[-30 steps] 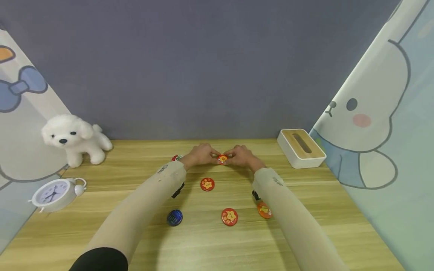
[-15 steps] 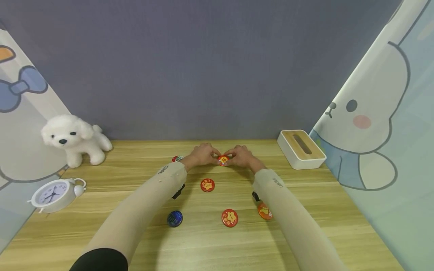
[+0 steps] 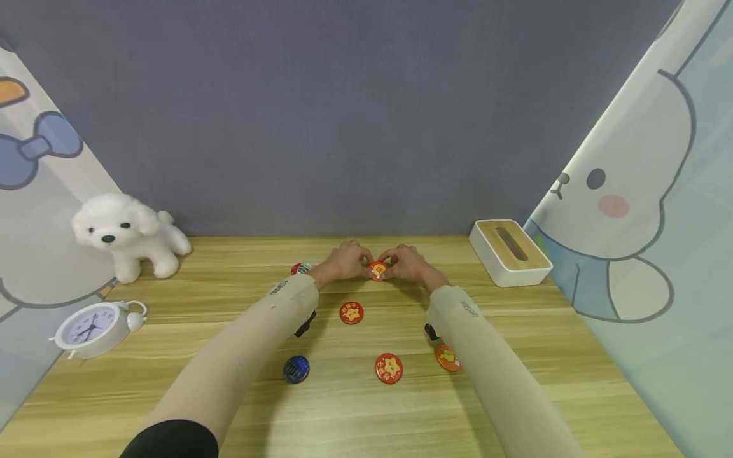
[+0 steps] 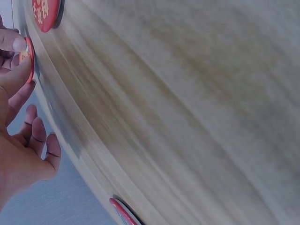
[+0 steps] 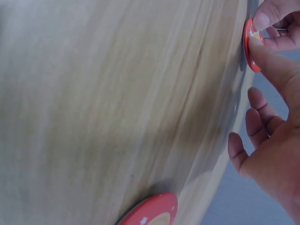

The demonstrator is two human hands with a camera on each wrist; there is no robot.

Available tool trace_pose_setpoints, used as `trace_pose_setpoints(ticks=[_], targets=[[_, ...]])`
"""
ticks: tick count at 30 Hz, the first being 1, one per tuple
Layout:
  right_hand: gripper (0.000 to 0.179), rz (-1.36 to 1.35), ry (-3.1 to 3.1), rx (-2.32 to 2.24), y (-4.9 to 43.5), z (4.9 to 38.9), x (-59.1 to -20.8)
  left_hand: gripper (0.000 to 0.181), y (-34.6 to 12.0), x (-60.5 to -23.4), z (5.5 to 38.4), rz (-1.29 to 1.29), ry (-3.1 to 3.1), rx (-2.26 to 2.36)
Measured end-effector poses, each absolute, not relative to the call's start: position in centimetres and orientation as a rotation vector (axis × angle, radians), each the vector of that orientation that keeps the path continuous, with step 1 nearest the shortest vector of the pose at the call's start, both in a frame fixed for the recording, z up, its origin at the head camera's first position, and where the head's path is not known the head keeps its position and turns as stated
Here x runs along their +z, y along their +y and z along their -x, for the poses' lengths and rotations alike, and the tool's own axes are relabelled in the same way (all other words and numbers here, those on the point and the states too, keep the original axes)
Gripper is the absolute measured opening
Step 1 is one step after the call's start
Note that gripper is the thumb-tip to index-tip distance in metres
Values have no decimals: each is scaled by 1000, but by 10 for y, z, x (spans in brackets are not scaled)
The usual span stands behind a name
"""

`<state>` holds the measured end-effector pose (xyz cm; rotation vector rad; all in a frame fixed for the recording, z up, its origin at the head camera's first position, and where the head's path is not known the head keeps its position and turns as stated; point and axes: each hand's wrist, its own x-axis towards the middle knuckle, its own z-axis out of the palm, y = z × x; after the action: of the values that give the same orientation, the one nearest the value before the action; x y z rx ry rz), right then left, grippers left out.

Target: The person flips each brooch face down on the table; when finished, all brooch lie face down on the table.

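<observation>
Near the back edge of the table, both hands meet at a round red pin badge [image 3: 378,271] with yellow print. My left hand [image 3: 345,261] pinches its left side between thumb and fingers, and my right hand [image 3: 405,263] pinches the right side. In the left wrist view the badge [image 4: 31,58] lies close over the tabletop, its face partly hidden by thumbs. The other fingers of the right hand [image 5: 272,150] are loosely bent beside it. Nearest in front is a red star badge [image 3: 351,313]; a red, green and white badge [image 3: 300,269] lies behind the left wrist.
Closer in lie a dark blue badge [image 3: 296,369], another red star badge [image 3: 389,368] and an orange badge [image 3: 448,357] beside the right sleeve. A white alarm clock [image 3: 94,329] and plush dog [image 3: 132,235] stand left; a wood-topped tissue box [image 3: 510,252] stands back right.
</observation>
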<state>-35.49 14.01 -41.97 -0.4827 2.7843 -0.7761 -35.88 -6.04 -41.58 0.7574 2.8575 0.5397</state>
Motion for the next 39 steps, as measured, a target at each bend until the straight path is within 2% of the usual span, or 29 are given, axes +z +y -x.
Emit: trace_pose_setpoints(ticks=[16, 25, 39], targets=[[31, 560, 2743, -912, 140, 356, -421, 30, -59, -419, 359, -746, 2860, 566], [24, 495, 2699, -998, 142, 356, -420, 22, -56, -416, 358, -777, 2858, 581], [11, 469, 2632, -1142, 142, 352, -415, 19, -52, -409, 353, -790, 2867, 586]])
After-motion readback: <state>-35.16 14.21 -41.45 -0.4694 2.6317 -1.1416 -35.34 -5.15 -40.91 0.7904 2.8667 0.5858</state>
